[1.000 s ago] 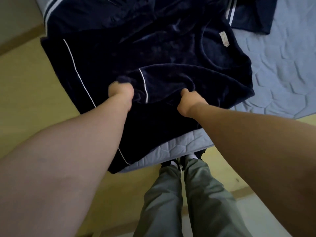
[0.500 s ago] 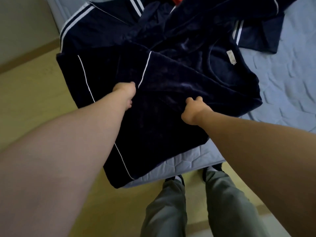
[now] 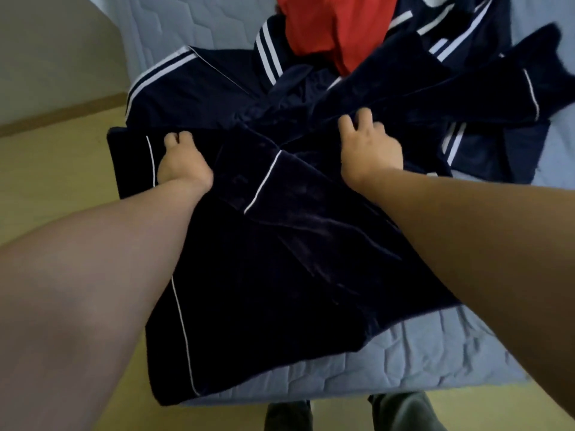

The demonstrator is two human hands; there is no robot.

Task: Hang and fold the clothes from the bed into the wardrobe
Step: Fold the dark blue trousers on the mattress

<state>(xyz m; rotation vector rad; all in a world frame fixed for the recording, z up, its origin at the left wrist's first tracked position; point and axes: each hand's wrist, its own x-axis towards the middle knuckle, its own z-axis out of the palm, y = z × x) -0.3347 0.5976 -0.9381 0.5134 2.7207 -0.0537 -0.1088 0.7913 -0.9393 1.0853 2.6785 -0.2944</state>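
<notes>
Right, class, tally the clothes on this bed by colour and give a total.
Red: 1, the red garment.
Navy: at least 2, the velvet piped top and a striped sports piece; overlaps hide any more.
Total: at least 3.

Quilted blue bed (image 3: 342,368) on yellowish, perhaps wooden floor (image 3: 56,188).

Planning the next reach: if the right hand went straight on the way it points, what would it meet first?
The bunched navy velvet top that the right hand grips, then probably the striped navy garment; depth is unclear.
</notes>
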